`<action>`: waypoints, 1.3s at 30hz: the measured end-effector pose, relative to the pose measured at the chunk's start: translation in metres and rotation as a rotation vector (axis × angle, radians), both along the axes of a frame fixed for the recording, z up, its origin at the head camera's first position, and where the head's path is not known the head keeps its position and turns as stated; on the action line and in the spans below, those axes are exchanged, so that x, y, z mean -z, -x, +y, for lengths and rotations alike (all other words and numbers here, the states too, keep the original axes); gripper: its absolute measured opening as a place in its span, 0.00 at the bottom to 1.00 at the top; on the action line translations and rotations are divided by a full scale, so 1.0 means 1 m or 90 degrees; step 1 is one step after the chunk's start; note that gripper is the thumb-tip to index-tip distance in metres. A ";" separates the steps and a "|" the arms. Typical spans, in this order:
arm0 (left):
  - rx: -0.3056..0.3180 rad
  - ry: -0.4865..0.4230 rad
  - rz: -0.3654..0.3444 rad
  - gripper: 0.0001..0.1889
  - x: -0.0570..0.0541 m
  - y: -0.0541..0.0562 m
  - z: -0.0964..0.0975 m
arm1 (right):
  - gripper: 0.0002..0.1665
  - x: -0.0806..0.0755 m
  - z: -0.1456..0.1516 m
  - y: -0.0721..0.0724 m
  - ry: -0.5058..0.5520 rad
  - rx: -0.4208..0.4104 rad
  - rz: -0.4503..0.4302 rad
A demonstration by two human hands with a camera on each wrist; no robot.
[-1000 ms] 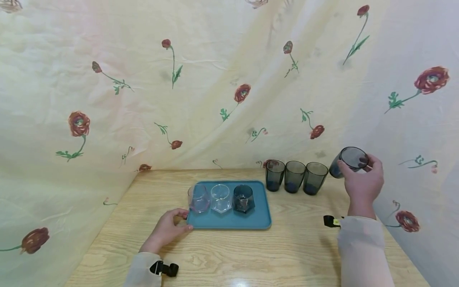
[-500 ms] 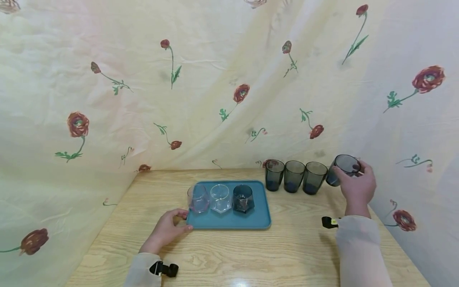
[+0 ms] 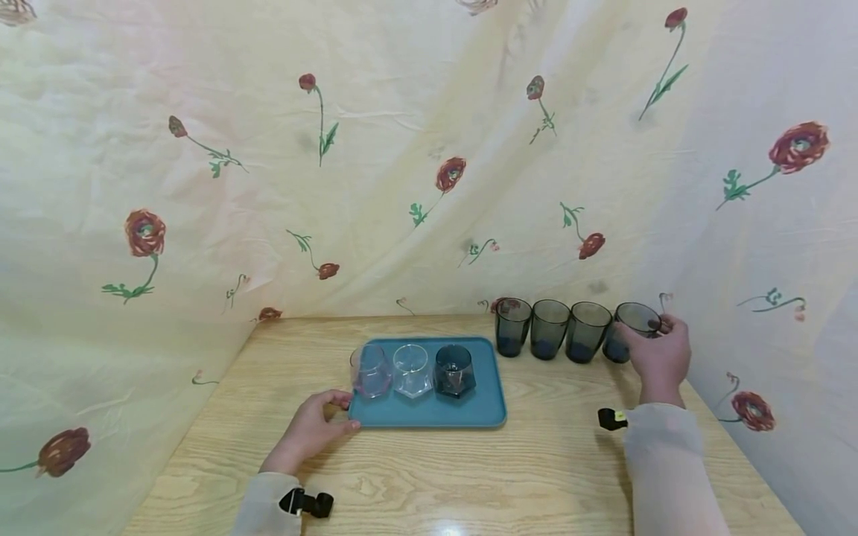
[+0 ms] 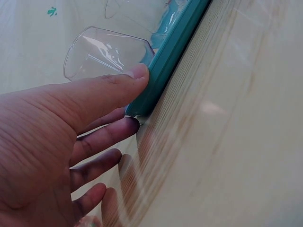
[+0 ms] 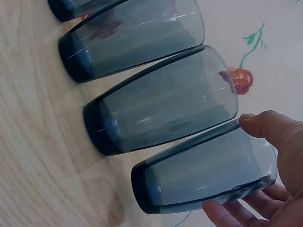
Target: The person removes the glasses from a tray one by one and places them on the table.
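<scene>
In the head view my right hand (image 3: 662, 356) holds a smoky grey drinking glass (image 3: 615, 345) near its rim, thumb on one side and fingers on the other. The right wrist view shows this glass (image 5: 203, 172) slightly tilted beside the row, its base close over the table. Three matching glasses (image 3: 589, 333) stand upright to its left. My left hand (image 3: 310, 430) is at the near left corner of a blue tray (image 3: 429, 417), thumb on the rim (image 4: 154, 90) and fingers around the corner. On the tray stand a pinkish glass (image 3: 372, 372), a clear glass (image 3: 412, 376) and a dark glass (image 3: 455, 376).
The wooden table (image 3: 429, 476) meets a pale flower-printed cloth (image 3: 389, 186) at its back and sides. The row of grey glasses stands close to this cloth, just right of the tray.
My right hand has lowered the grey glass and moved it left, to the right end of the row; it tilts less now. My left hand and the tray have stayed put.
</scene>
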State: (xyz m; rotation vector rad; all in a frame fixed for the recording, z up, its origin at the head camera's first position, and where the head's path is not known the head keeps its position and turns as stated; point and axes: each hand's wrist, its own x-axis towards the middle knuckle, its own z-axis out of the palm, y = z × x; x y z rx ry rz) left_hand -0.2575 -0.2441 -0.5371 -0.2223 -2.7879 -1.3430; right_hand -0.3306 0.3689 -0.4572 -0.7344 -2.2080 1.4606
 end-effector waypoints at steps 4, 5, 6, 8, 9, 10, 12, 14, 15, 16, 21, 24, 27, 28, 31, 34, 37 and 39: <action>0.001 0.003 -0.001 0.27 0.000 0.000 0.000 | 0.63 0.005 0.001 0.002 -0.011 -0.006 -0.006; 0.000 0.003 -0.002 0.27 0.000 0.000 0.000 | 0.63 0.006 0.001 0.002 -0.013 -0.008 -0.008; 0.000 0.003 -0.003 0.27 -0.001 -0.001 0.001 | 0.63 0.007 0.001 0.003 -0.016 -0.011 -0.009; -0.001 0.003 -0.003 0.27 -0.001 -0.001 0.001 | 0.63 0.009 0.001 0.003 -0.021 -0.015 -0.010; -0.002 0.003 -0.003 0.27 -0.001 -0.001 0.001 | 0.63 0.009 0.001 0.004 -0.022 -0.017 -0.010; -0.002 0.003 -0.004 0.27 -0.002 -0.002 0.001 | 0.62 0.010 0.001 0.004 -0.025 -0.018 -0.010; -0.003 0.003 -0.005 0.27 -0.002 -0.002 0.002 | 0.62 0.011 0.001 0.004 -0.026 -0.017 -0.011; -0.005 0.004 -0.006 0.27 -0.003 -0.002 0.002 | 0.62 0.012 0.001 0.005 -0.028 -0.017 -0.014; -0.004 0.005 -0.006 0.27 -0.003 -0.002 0.002 | 0.62 0.013 0.001 0.006 -0.029 -0.017 -0.015; -0.004 0.005 -0.006 0.27 -0.003 -0.002 0.002 | 0.62 0.014 0.001 0.006 -0.029 -0.017 -0.016; -0.005 0.007 -0.005 0.27 -0.004 -0.003 0.003 | 0.63 0.017 0.002 0.008 -0.036 -0.027 -0.016; -0.005 0.008 -0.004 0.27 -0.003 -0.003 0.003 | 0.62 0.019 0.003 0.009 -0.045 -0.032 -0.009; -0.005 0.007 -0.004 0.27 -0.003 -0.003 0.002 | 0.60 0.020 0.002 0.009 -0.050 -0.035 -0.005; -0.005 0.007 -0.003 0.27 -0.003 -0.003 0.002 | 0.60 0.020 0.002 0.009 -0.050 -0.037 -0.004; -0.005 0.005 -0.001 0.27 -0.003 -0.003 0.002 | 0.59 0.020 0.002 0.008 -0.045 -0.043 -0.002; -0.006 0.000 -0.002 0.27 -0.003 -0.003 0.002 | 0.58 0.020 0.003 0.008 -0.043 -0.053 -0.002; -0.007 -0.001 -0.001 0.27 -0.003 -0.003 0.002 | 0.57 0.021 0.005 0.008 -0.046 -0.062 -0.003; -0.011 -0.002 -0.002 0.27 -0.003 -0.003 0.002 | 0.57 0.023 0.006 0.009 -0.047 -0.067 -0.003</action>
